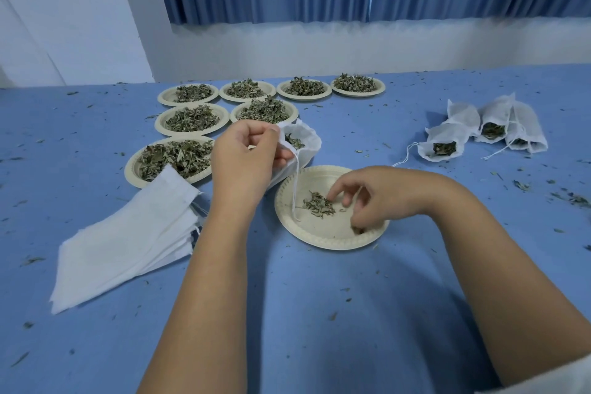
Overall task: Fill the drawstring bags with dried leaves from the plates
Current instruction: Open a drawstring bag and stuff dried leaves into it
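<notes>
the left grip [248, 153] sits just left of centre in the frame. its thumb and curled fingers pinch the near rim of a white drawstring bag [308, 145] and hold the mouth open. the bag lies immediately right of and behind this grip. its mouth faces up and toward the viewer, and some leaves show inside. its long axis slants from the mouth at upper right down to lower left, where the body passes behind the hand. a drawstring [295, 189] hangs from the rim straight down onto the near plate [319, 238].

that plate lies on the blue counter [319, 313] at centre frame, just below the bag. it holds only a small heap of dried leaves [318, 205]. the right grip [367, 198] rests on the plate just right of the heap, fingers bent downward and spread. a dark bit shows under the lowest fingertips, but whether the grip holds any leaves cannot be told.

seven full plates [130, 169] stand in the upper centre and left. a stack of flat empty bags [128, 233] lies at lower left. a cluster of filled bags [463, 125] lies at the right, their mouths turned toward the lower left.
</notes>
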A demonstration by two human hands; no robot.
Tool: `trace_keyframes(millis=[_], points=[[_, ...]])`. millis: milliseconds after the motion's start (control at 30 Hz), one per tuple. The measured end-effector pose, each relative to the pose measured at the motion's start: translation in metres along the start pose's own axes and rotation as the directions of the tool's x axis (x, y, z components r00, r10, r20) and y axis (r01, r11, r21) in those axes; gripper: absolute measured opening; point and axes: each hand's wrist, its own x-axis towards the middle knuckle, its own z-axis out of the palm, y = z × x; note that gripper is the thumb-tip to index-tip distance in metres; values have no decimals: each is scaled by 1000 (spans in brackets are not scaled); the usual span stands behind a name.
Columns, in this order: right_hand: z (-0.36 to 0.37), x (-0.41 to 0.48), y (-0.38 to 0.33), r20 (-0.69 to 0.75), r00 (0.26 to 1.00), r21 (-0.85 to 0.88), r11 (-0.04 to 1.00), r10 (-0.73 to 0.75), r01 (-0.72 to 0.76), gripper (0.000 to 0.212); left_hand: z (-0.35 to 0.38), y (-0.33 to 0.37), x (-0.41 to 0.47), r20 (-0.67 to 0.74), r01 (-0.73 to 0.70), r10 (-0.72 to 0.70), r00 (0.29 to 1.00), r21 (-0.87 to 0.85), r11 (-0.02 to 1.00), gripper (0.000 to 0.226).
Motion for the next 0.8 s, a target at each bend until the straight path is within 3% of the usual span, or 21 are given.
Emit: trace_keyframes(millis=[67, 200, 433, 567, 667, 800], points=[[0, -2, 0, 56, 998, -64, 997, 34, -31, 46, 0, 0, 0, 4, -2, 2, 1000, 8, 1000, 12], [7, 0, -5, 18, 998, -108, 993, 52, -50, 45, 0, 0, 0, 2, -1, 1, 1000, 3, 1000, 12], [17, 12, -13, -147, 988, 58, 997, -42, 51, 32, 0, 0, 0, 5, -8, 8, 1000, 10, 1000, 13], [13, 15, -6, -212, 974, 2, 996, -83, 86, 41, 0, -1, 1, 0, 5, -5, 1000, -4, 1000, 14], [14, 18, -1, -149, 986, -108, 993, -67, 51, 57, 0, -2, 2, 1, 0, 0, 1000, 3, 1000, 14], [27, 28, -5, -130, 973, -124, 976, -192, 176, 60, -1, -2, 2, 1, -10, 10, 1000, 2, 1000, 14]])
